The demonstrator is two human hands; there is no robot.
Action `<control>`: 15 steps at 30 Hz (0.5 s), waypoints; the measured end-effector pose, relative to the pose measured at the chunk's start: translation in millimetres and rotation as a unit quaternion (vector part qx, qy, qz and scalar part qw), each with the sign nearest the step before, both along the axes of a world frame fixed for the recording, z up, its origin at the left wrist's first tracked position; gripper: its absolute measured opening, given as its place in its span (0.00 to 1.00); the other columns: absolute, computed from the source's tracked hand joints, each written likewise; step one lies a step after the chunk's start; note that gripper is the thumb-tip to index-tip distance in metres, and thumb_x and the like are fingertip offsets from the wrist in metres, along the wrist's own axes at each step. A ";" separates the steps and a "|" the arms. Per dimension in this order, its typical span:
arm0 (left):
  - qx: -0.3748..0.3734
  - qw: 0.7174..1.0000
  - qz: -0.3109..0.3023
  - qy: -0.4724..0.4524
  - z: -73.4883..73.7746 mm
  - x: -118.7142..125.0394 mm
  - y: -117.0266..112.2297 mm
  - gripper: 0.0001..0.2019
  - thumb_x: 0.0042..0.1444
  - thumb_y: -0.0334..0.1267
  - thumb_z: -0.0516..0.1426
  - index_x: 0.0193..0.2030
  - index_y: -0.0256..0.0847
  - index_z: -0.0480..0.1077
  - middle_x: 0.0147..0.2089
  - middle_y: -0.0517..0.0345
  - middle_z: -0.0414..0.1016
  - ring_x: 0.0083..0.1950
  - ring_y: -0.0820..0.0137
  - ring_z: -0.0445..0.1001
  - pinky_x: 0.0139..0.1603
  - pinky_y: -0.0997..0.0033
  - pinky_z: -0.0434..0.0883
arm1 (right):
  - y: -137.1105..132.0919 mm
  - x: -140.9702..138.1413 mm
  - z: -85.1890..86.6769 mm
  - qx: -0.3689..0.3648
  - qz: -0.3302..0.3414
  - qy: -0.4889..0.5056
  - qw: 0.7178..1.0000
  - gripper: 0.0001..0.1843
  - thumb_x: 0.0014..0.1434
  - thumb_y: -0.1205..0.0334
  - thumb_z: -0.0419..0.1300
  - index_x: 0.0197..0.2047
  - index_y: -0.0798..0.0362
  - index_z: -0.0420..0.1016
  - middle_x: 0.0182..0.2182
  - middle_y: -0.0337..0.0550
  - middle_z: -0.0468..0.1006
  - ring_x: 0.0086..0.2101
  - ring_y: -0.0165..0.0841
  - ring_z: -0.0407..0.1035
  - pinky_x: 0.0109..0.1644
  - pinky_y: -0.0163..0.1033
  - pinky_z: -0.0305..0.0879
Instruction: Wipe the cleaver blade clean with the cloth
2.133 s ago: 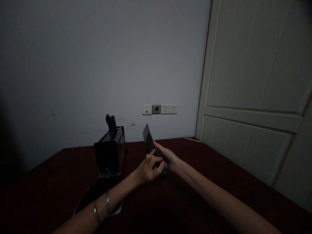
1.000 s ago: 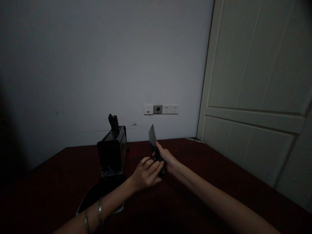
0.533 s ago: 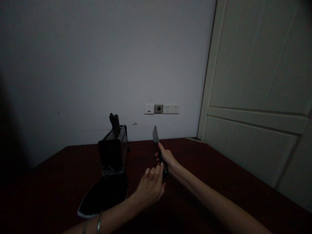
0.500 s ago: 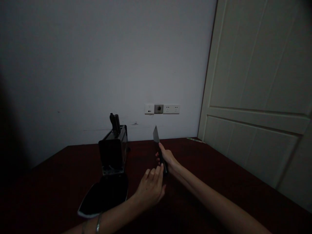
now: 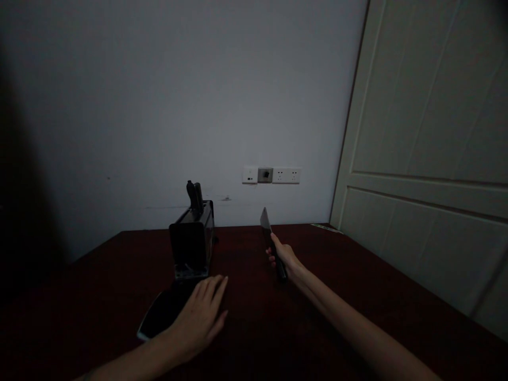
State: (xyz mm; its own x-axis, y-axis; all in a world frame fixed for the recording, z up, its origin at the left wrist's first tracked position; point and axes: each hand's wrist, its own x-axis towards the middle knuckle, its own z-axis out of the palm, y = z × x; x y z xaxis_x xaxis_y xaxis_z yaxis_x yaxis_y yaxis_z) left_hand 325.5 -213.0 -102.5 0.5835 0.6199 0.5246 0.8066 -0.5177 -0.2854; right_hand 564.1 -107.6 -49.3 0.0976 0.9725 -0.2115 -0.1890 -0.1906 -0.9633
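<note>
My right hand [image 5: 284, 257] is closed round the dark handle of a cleaver [image 5: 265, 220], whose broad blade points up and away, seen nearly edge-on. My left hand [image 5: 200, 315] lies flat and open on the dark red table [image 5: 357, 296], its fingers stretched toward a black knife block [image 5: 192, 244]. Dark knife handles [image 5: 194, 194] stick up from the block's far end. A dark flat object with a pale rim [image 5: 157, 316] lies on the table just left of my left hand, partly under it.
A pale wall runs behind the table with a row of sockets [image 5: 272, 175]. A cream panelled door [image 5: 432, 153] stands along the table's right side. The room is dim.
My left hand has let go of the cleaver, drawn back and left, and settled flat on the table. My right hand keeps the cleaver and has turned its blade edge-on.
</note>
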 end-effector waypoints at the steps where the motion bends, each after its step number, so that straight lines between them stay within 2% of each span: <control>1: -0.009 1.000 0.002 -0.001 -0.9 -11.7 1.7 0.24 0.59 0.39 0.47 0.62 0.36 0.52 0.57 0.45 0.61 0.57 0.60 0.60 0.54 0.60 0.63 | 1.3 0.8 -1.2 -0.001 0.000 0.000 1.000 0.24 0.57 0.47 0.51 0.20 0.58 0.62 0.16 0.41 0.69 0.11 0.20 0.56 0.12 0.27 0.53; 5: -0.052 0.998 0.020 -0.017 -4.9 -49.8 4.6 0.22 0.60 0.41 0.46 0.61 0.39 0.55 0.58 0.47 0.59 0.57 0.62 0.60 0.55 0.61 0.64 | 5.4 1.5 -5.4 -0.004 0.011 -0.001 1.000 0.24 0.58 0.46 0.49 0.21 0.58 0.62 0.18 0.46 0.72 0.11 0.21 0.57 0.12 0.28 0.53; 10: -0.091 0.995 0.042 -0.019 -18.0 -79.6 2.7 0.22 0.60 0.43 0.46 0.61 0.45 0.55 0.62 0.51 0.56 0.61 0.61 0.57 0.58 0.59 0.62 | 6.7 -1.5 -6.3 0.000 0.016 -0.005 1.000 0.25 0.58 0.45 0.48 0.20 0.58 0.62 0.12 0.37 0.65 0.10 0.22 0.55 0.11 0.28 0.52; 12: -0.100 0.994 0.052 -0.012 -25.2 -88.6 2.6 0.24 0.60 0.45 0.46 0.63 0.45 0.53 0.64 0.52 0.53 0.63 0.58 0.53 0.59 0.56 0.60 | 5.6 -2.5 -4.9 0.002 0.022 0.001 1.000 0.25 0.58 0.46 0.48 0.20 0.57 0.62 0.11 0.34 0.61 0.09 0.21 0.54 0.11 0.28 0.52; 15: -0.130 0.990 0.059 0.005 -32.9 -97.5 3.4 0.29 0.60 0.48 0.46 0.66 0.45 0.42 0.67 0.51 0.45 0.65 0.55 0.48 0.59 0.53 0.59 | 2.4 -3.2 -1.7 0.002 0.035 0.019 0.999 0.25 0.59 0.47 0.47 0.20 0.57 0.61 0.10 0.31 0.58 0.09 0.20 0.51 0.11 0.27 0.50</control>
State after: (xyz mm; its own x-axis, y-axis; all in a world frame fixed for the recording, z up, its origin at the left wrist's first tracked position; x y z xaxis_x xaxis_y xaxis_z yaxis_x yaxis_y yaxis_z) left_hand 228.1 -209.6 -135.4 0.5029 0.7972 0.3339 0.8638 -0.4768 -0.1626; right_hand 560.9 -105.2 -51.0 0.0207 0.9776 -0.2094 -0.2111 -0.2005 -0.9567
